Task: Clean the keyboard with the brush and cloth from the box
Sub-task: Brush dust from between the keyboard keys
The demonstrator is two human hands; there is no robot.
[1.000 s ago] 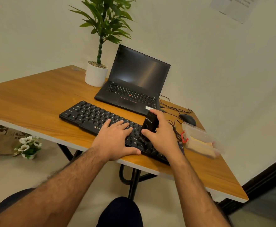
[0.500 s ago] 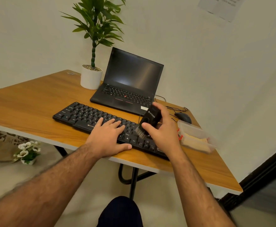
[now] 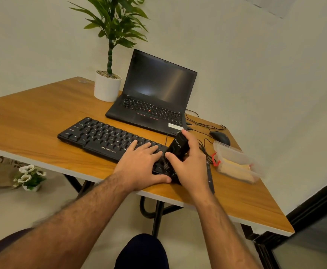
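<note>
A black keyboard [image 3: 100, 135] lies along the front of the wooden table [image 3: 32, 117]. My left hand [image 3: 141, 166] rests flat on its right half, fingers spread, holding nothing. My right hand [image 3: 189, 164] grips a black brush [image 3: 177, 147] with a boxy handle; its bristles touch the keys near the keyboard's front right part. A clear plastic box [image 3: 236, 162] with a red clip stands to the right, with a yellowish cloth [image 3: 234, 168] inside.
An open black laptop [image 3: 155, 98] stands behind the keyboard, with a white potted plant [image 3: 107, 86] to its left. A black mouse [image 3: 220, 137] and tangled cables [image 3: 203, 127] lie behind the box. A small flower pot [image 3: 29, 178] is on the floor at left.
My right hand has brought the brush down from a slightly lifted position onto the keys toward the front edge. My left hand stays flat on the keyboard.
</note>
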